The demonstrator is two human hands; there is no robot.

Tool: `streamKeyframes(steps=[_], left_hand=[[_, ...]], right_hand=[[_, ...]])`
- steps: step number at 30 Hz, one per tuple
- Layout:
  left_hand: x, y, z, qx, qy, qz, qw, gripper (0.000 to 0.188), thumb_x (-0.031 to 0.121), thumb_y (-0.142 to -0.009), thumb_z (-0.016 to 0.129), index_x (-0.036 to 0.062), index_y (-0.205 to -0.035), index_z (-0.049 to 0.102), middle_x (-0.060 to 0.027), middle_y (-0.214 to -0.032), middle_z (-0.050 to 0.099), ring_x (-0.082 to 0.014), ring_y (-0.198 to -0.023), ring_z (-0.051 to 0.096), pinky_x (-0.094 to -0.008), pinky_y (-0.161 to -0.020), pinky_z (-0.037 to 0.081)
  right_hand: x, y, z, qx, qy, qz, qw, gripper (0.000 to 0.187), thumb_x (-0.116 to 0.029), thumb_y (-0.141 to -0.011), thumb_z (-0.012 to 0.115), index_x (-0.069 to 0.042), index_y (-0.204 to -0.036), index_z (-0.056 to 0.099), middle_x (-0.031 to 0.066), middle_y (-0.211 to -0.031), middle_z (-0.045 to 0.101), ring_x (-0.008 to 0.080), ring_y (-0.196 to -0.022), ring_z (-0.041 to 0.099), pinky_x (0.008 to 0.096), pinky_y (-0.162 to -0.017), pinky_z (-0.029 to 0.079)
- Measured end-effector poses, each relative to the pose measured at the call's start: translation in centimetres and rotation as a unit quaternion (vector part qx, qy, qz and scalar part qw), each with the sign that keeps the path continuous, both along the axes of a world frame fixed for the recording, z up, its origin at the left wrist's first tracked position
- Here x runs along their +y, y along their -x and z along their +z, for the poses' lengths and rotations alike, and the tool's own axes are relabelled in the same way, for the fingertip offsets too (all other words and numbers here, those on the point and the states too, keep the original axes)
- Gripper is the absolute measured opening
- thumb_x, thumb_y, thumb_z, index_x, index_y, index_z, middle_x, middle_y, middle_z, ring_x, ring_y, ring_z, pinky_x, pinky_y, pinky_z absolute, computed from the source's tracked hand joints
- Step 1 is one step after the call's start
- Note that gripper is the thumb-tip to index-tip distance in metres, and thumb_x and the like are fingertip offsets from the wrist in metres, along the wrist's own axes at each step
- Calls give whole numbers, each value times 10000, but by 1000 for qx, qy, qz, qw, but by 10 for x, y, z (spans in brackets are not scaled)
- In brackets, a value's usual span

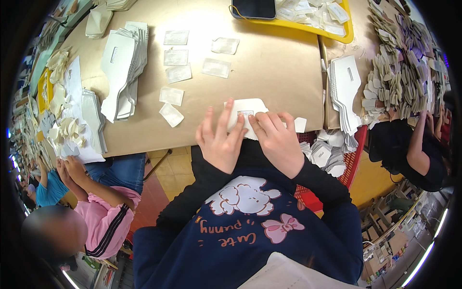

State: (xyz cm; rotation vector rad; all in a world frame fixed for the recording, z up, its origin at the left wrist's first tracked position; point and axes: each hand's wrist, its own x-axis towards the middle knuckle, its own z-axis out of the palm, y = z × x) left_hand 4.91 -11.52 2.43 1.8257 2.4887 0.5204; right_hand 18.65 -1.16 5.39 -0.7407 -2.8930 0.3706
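Observation:
A white flat cut piece (251,104) with a small rectangular window holding a printed label (245,113) lies at the table's near edge. My left hand (221,140) rests over its left side, fingers stretched and spread, the thumb side by the label. From the right, my right hand (280,139) presses thumb and forefinger down on the piece beside the label, its other fingers bent. A corner of another white piece (300,124) shows beyond the right hand. Several translucent rectangular patches (176,57) lie spread out on the table ahead and to the left.
Stacked slotted white pieces stand left (126,67) and right (342,89). A yellow tray (347,33) of patches has a phone (255,8) at its edge. Beside me, a red crate (355,159) holds more pieces. A co-worker in pink (110,212) works at left, another person (409,149) at right.

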Motion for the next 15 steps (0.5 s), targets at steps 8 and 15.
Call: streamKeyframes(steps=[8, 15], left_hand=[[-15, -3, -4, -144, 97, -38, 984, 634, 224, -890, 719, 165, -1468, 468, -50, -1565, 425, -242, -1465, 366, -600, -1182, 107], [-16, 4, -3, -139, 91, -66, 984, 631, 218, -881, 728, 163, -1460, 482, -65, -1569, 418, -257, -1458, 377, -610, -1169, 125]], right_hand=[[-17, -8, 5, 10, 110, -66, 992, 491, 34, -779, 624, 6, -1269, 610, 139, -1290, 546, 297, -1205, 547, 460, -1088, 402], [-17, -5, 5, 22, 116, -75, 990, 564, 39, -767, 628, -65, -1320, 601, 147, -1282, 538, 300, -1183, 550, 455, -1061, 424]])
